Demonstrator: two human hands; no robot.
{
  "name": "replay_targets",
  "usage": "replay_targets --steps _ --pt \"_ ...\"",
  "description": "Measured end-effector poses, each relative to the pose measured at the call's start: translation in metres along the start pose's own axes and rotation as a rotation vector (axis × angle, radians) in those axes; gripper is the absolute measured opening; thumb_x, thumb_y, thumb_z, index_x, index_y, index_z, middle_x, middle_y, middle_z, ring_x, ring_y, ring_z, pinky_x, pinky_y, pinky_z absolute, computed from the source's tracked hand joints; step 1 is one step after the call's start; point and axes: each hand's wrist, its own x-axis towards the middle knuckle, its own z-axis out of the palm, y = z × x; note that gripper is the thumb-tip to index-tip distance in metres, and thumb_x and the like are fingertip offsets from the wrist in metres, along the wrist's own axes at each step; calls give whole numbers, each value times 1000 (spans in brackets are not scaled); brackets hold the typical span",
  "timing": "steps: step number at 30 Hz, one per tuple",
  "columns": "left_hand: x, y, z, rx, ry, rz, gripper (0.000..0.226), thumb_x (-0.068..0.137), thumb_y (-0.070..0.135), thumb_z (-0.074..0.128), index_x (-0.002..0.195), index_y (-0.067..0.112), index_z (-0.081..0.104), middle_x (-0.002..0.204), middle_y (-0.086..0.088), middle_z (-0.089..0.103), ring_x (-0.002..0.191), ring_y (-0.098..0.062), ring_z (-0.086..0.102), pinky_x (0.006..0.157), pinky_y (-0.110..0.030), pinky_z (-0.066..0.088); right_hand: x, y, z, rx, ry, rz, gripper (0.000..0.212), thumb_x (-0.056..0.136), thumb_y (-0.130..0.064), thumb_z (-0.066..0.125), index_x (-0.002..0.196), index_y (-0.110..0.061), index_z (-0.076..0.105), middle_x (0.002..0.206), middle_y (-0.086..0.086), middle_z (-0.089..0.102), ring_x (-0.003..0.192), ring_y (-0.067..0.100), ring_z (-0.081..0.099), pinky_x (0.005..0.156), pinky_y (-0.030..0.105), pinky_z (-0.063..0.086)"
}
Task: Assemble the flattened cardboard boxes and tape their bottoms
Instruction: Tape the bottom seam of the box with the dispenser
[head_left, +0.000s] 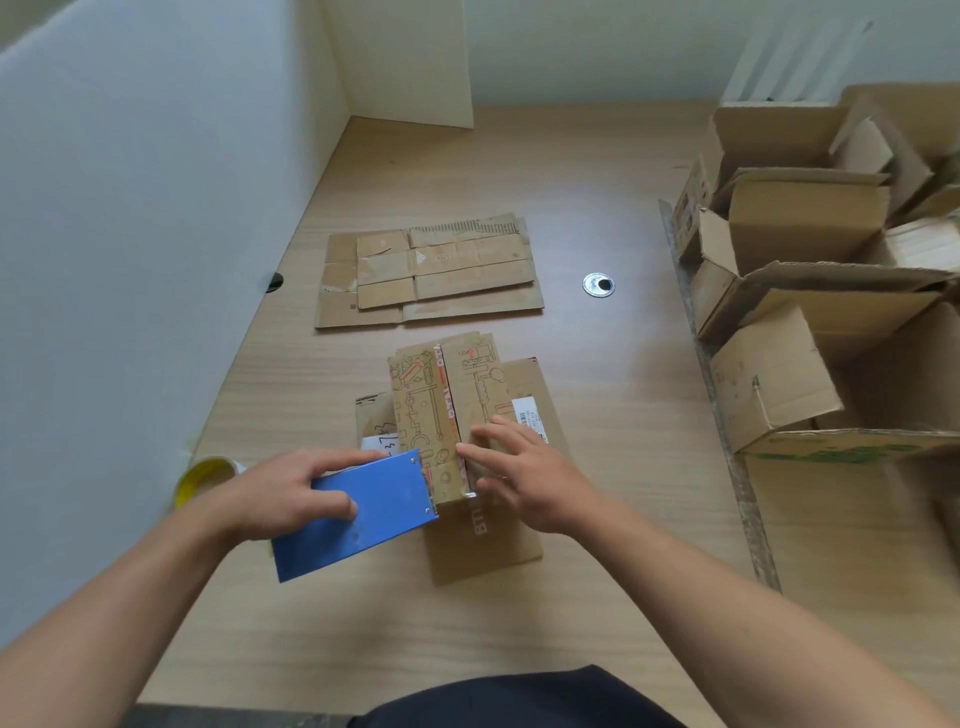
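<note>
A small printed cardboard box stands bottom up in front of me, resting on a flattened box, its two bottom flaps meeting along a centre seam. My left hand grips a blue tape dispenser whose front end touches the box's near left edge. My right hand rests on the right flap with straight fingers, pressing it down near the seam. A stack of flattened boxes lies farther back on the wooden table.
Several assembled open boxes are piled at the right, beyond a metal strip. A yellow tape roll sits at the left near the white partition. A round cable grommet is set in the tabletop.
</note>
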Motion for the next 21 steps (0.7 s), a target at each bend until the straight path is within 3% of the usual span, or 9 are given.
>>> replay_targets --steps 8,12,15,18,21 --pt "-11 -6 -12 -50 38 51 60 66 47 61 118 74 49 116 30 63 99 -5 65 94 -36 51 -1 1 -1 52 -20 0 44 102 -42 49 146 -39 43 162 -17 22 152 8 3 122 34 15" --pt "-12 -2 -18 -21 46 78 63 62 51 61 119 74 48 114 32 62 101 -5 64 94 -36 52 -3 -1 -4 -5 -1 -22 23 102 -41 50 120 -27 55 161 -14 26 153 14 10 120 41 25" --pt "-11 4 -18 35 69 81 63 64 48 59 117 79 44 113 37 58 101 1 61 92 -32 52 -10 -6 -6 -157 40 -22 18 103 -37 47 115 -24 52 158 -9 33 150 19 19 111 42 34" --pt "-8 8 -16 61 104 82 62 65 48 58 115 81 41 118 29 59 102 -5 61 92 -35 53 -19 -17 -9 -164 103 13 11 103 -33 42 105 -25 48 132 -9 48 127 19 41 94 41 39" --pt "-3 10 -11 110 124 87 60 66 48 55 114 81 40 115 25 60 97 -6 62 86 -35 54 -26 -31 -12 16 28 90 12 104 -32 38 92 -31 39 106 -12 43 102 17 47 88 39 36"
